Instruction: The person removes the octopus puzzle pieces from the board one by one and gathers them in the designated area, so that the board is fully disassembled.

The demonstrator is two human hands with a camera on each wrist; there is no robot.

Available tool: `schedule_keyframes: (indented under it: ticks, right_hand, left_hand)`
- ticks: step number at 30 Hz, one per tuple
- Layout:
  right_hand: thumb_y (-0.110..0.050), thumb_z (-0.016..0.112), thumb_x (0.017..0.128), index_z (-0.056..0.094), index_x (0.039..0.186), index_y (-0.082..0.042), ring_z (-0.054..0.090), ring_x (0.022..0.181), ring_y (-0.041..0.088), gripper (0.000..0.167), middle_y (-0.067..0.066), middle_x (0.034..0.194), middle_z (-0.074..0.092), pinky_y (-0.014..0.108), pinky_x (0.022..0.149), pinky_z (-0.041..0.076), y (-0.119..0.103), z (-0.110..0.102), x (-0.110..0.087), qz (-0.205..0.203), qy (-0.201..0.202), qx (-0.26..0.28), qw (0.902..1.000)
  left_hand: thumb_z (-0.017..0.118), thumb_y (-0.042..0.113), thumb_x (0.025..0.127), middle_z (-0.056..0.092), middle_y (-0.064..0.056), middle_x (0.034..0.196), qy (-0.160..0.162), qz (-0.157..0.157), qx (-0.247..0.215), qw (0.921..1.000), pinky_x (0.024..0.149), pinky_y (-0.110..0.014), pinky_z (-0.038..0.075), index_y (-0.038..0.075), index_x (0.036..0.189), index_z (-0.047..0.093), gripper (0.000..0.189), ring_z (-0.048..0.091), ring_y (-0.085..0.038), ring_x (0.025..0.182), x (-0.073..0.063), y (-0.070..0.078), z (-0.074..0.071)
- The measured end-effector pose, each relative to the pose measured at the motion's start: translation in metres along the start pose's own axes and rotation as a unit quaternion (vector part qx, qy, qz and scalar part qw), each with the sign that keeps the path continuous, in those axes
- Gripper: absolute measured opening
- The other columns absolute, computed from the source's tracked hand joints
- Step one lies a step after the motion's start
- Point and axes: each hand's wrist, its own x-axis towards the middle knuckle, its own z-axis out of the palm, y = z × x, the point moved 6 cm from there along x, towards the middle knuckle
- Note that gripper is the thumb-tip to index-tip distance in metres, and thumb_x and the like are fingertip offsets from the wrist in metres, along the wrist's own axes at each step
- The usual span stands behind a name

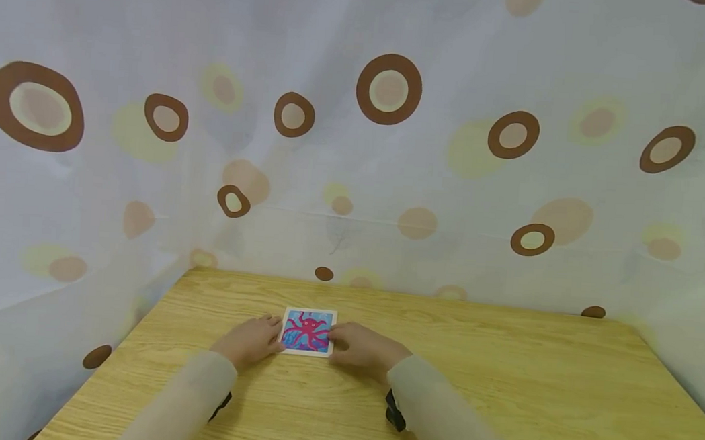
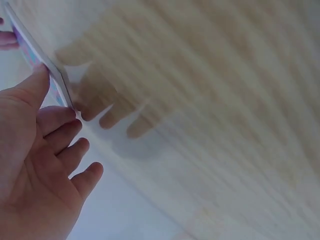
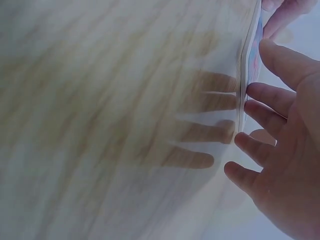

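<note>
A square picture board [image 1: 308,332] with a white border lies on the wooden table, showing a pink octopus on blue. My left hand [image 1: 254,340] is at its left side; in the left wrist view the thumb [image 2: 39,82] touches the edge and the index fingertip is at a corner. From the other side my right hand [image 1: 365,347] touches the right edge. Its index and middle fingertips meet the side of the board [image 3: 254,55] in the right wrist view, with the thumb by the picture face. The fingers of both hands are loosely bent.
The wooden table [image 1: 530,379] stretches farther to the right than to the left of the hands. White sheeting [image 1: 428,171] with brown, yellow and peach spots rises behind it and along both sides. Dark straps [image 1: 395,414] show below the pale sleeves.
</note>
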Motion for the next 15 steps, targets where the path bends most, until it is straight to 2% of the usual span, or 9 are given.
schedule_keyframes:
  ticks: [7, 15]
  right_hand:
    - [-0.022, 0.058, 0.091, 0.049, 0.132, -0.002, 0.034, 0.128, 0.029, 0.047, 0.012, 0.137, 0.042, 0.040, 0.106, 0.026, 0.006, -0.003, -0.038, 0.019, -0.026, 0.011, 0.9994]
    - [-0.032, 0.059, 0.090, 0.049, 0.133, -0.004, 0.035, 0.127, 0.029, 0.052, 0.011, 0.138, 0.042, 0.043, 0.105, 0.028, 0.010, -0.003, -0.087, 0.029, -0.040, -0.005, 0.9988]
  left_hand:
    - [0.058, 0.034, 0.090, 0.046, -0.019, 0.133, 0.012, 0.027, 0.024, 0.9993, 0.103, -0.043, 0.032, -0.007, 0.127, 0.050, 0.056, 0.039, -0.035, 0.125, 0.004, 0.028, 0.010]
    - [0.067, 0.045, 0.079, 0.060, -0.009, 0.118, 0.033, 0.074, 0.063, 0.9947, 0.093, -0.037, 0.044, 0.004, 0.114, 0.065, 0.053, 0.055, -0.027, 0.109, 0.006, 0.071, 0.016]
